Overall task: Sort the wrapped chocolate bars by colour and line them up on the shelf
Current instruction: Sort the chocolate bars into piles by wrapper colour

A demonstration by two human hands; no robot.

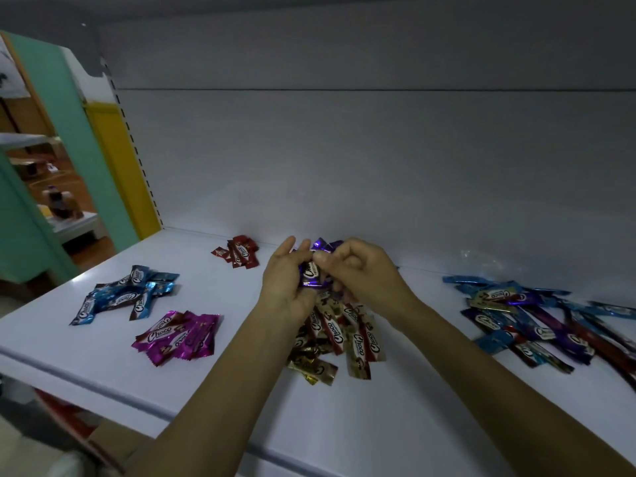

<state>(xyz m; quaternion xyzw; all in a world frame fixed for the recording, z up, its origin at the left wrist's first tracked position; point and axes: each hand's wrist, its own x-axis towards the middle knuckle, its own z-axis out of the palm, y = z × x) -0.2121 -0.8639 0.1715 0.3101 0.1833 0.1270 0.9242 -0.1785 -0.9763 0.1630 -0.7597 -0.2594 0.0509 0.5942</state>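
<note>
Nearest us, the white shelf [395, 425] carries two bare forearms reaching forward from its front edge. Just past them lies a loose pile of gold-wrapped chocolate bars [358, 342], partly under the wrists. To the left of it we see a small stack of magenta bars [179, 335], and to the right, well apart, a mixed heap [537, 321] of blue, purple, gold and dark red bars. Farther left sits a cluster of blue bars [127, 294]. Above the gold pile, the left hand [284, 280] cups a bunch of purple bars [309, 271], its fingers curved around them. The right hand [361, 270] pinches the top of that bunch between thumb and forefinger, with the other fingers curled in. Behind the hands, a few red bars [239, 253] lie close to the grey back panel [344, 149].
</note>
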